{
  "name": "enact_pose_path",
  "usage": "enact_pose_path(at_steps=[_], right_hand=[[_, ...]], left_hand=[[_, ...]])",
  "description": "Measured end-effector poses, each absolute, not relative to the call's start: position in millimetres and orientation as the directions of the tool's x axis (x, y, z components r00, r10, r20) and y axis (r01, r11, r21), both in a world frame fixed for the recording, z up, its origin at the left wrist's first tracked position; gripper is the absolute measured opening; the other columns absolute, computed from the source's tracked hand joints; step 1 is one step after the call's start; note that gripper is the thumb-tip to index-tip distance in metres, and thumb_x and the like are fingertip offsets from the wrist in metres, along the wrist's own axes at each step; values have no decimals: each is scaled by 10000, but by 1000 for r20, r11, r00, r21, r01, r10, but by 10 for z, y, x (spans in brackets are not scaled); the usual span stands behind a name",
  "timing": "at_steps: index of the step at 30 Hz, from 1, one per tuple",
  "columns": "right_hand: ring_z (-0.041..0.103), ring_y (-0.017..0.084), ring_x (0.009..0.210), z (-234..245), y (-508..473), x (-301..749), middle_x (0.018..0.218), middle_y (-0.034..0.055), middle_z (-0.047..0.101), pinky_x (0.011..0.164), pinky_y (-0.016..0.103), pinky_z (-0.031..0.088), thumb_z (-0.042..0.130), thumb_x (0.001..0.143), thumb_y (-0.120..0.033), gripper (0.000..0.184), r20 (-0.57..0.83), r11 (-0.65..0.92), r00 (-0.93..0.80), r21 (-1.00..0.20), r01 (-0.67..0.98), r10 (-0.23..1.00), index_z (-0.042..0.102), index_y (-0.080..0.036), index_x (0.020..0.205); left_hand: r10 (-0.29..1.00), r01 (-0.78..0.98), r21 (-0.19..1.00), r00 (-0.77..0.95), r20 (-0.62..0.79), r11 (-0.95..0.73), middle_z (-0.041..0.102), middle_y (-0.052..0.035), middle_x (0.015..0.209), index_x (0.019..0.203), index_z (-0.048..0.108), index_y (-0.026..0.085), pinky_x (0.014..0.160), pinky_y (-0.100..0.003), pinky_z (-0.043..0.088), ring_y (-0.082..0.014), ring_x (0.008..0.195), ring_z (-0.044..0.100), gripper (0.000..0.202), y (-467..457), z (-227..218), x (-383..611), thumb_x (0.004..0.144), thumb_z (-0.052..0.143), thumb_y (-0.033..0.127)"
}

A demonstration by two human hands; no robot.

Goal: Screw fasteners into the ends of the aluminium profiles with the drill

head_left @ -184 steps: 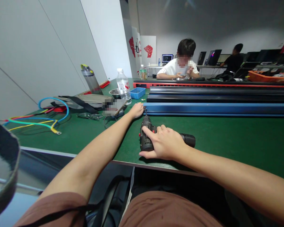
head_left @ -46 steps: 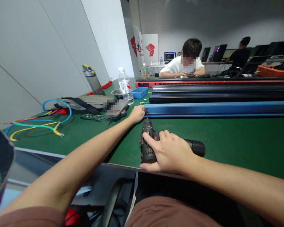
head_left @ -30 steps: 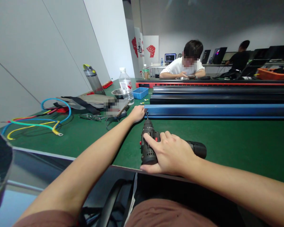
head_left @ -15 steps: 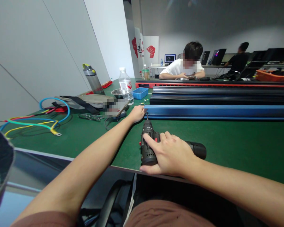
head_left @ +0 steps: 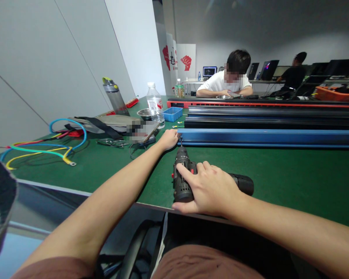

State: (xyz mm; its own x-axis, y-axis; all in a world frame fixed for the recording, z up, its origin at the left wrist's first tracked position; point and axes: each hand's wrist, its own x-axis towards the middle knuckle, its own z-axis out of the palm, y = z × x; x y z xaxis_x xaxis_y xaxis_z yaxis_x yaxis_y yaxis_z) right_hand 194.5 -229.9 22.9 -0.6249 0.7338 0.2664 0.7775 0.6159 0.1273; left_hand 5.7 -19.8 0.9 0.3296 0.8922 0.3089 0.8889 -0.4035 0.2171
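My right hand (head_left: pixel 213 186) is wrapped round a black cordless drill (head_left: pixel 182 184) with small red parts, lying on its side just above the front edge of the table. Its bit points away from me and meets the left end of a long blue metal rail (head_left: pixel 267 137). At that same end, my left hand (head_left: pixel 170 139) grips the rail with bent fingers; the fingertips are partly hidden behind it. Whether a screw sits at the bit's tip is too small to tell.
Black rails (head_left: pixel 235 112) and a red-edged rail (head_left: pixel 264 103) lie behind the blue one. Left are coloured cables (head_left: pixel 40 149), a water bottle (head_left: pixel 154 102), a blue tray (head_left: pixel 172 114), a steel bowl (head_left: pixel 145 113) and a grey bag (head_left: pixel 104 126). A person (head_left: pixel 235 77) sits across the green table (head_left: pixel 293 174).
Both hands, the drill and the blue rail hold practically the same position. The view has shifted very slightly. Across the table, the person's head has moved a little to the right.
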Motion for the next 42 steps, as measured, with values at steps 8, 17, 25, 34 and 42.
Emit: enact_pose_path(at_steps=[8,17,25,34,42], right_hand=[[595,308,842,247,-2298,1930,883,155,640,711,384,474,347,732,-901,995,243,613,-622,120,781,744,404,-217,1452],[584,318,886,287,-2314,1928,942,170,639,756,405,467,355,736,-895,998,177,608,-615,99,788,768,370,-229,1480],[590,311,870,268,-2318,1933,924,160,639,739,391,466,339,740,-898,985,208,611,-620,113,784,757,381,-235,1467],[588,314,883,275,-2316,1928,930,166,638,746,393,464,343,738,-897,1006,190,607,-616,110,787,765,351,-228,1489],[583,316,902,285,-2312,1920,956,172,636,770,406,455,316,775,-871,970,162,604,-611,93,791,775,332,-231,1503]], left_hand=[[891,886,221,331,311,-407,671,-110,733,697,629,156,702,-285,427,-221,742,621,493,-202,0,58,972,295,393],[892,890,214,328,310,-402,694,-126,768,718,651,151,713,-287,437,-235,777,643,479,-203,8,60,971,309,371],[907,897,233,306,288,-376,701,-136,802,744,669,133,725,-296,437,-242,788,647,454,-209,15,68,967,330,337],[904,906,196,313,290,-376,700,-126,788,752,664,135,694,-284,424,-224,752,631,410,-207,12,71,952,337,281],[897,888,236,316,308,-394,706,-122,785,755,678,143,701,-281,432,-222,751,632,452,-204,-2,55,962,326,338]])
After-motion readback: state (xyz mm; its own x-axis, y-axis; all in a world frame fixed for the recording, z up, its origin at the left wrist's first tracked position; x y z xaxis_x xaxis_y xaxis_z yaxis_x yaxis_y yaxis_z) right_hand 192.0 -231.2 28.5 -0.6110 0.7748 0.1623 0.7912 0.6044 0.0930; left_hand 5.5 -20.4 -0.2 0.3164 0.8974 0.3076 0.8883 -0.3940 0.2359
